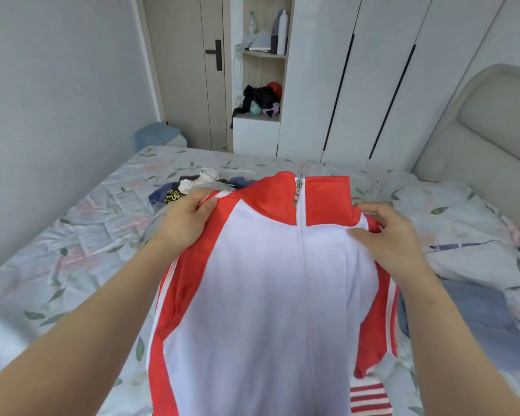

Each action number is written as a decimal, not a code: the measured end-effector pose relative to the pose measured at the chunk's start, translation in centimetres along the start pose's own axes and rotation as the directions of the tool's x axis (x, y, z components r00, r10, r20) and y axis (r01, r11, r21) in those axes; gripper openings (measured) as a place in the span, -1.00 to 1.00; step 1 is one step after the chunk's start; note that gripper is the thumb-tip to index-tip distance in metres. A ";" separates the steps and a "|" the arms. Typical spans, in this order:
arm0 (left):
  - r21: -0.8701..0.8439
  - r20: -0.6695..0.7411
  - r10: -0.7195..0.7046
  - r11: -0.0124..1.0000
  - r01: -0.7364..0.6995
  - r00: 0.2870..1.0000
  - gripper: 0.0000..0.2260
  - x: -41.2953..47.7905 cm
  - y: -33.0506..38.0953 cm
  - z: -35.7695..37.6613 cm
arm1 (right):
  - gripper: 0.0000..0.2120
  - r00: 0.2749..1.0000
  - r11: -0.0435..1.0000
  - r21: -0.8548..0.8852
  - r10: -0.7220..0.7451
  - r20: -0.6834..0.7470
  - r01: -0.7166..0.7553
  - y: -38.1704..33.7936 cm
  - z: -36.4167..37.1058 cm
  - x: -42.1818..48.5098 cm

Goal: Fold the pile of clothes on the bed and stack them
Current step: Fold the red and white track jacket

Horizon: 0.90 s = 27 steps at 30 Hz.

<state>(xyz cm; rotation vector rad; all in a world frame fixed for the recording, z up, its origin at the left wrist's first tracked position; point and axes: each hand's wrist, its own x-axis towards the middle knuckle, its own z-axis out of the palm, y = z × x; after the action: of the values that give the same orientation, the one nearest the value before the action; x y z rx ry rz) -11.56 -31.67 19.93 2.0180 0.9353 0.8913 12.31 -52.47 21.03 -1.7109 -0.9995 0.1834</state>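
Note:
A red and white zip-up jacket [261, 283] hangs in front of me over the bed, collar up and zipper closed. My left hand [186, 219] grips its left shoulder and my right hand [388, 235] grips its right shoulder. Behind the jacket, a small pile of clothes [192, 187] lies on the floral bedsheet [81, 235], with white, dark blue and black pieces showing. A folded blue-grey garment [475, 319] lies flat on the bed to the right. The jacket hides much of the pile.
The padded headboard [490, 130] rises at the right. White wardrobe doors [357, 79] and an open shelf with clothes and bottles [261, 100] stand beyond the bed. A blue box [158, 136] sits by the door [192, 70].

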 end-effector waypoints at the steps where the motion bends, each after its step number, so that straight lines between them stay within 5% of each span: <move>1: 0.058 0.005 -0.003 0.998 0.003 1.000 -0.79 0.4 -1.0 0.5 | -0.59 0.999 0.999 0.005 0.032 0.021 -0.032 1.3 0.5 0.5; 6: 0.218 0.013 -0.102 0.971 0.096 0.995 -0.76 3.6 -5.7 4.4 | -0.63 0.990 0.991 -0.045 0.128 0.052 -0.126 7.7 3.6 3.8; 18: 0.186 -0.242 -0.267 0.931 0.314 0.933 -0.73 21.0 -10.7 14.0 | -0.66 0.988 0.985 -0.080 0.150 -0.034 -0.152 17.0 11.0 21.1; 23: 0.406 -0.014 -0.448 0.815 0.414 0.894 -0.46 21.0 -17.3 20.9 | -0.45 0.881 0.894 -0.204 0.435 0.185 -0.399 24.3 14.8 19.8; 27: 0.549 0.348 -0.400 0.820 0.161 0.848 -0.43 15.5 -21.9 27.3 | -0.47 0.751 0.720 -0.421 0.648 0.126 -0.551 31.5 13.5 14.0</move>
<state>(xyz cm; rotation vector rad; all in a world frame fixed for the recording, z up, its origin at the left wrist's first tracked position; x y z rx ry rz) 11.18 -17.33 -7.26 2.2776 1.2424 -0.0256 29.98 -34.68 -6.26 -2.3727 -0.6350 0.7168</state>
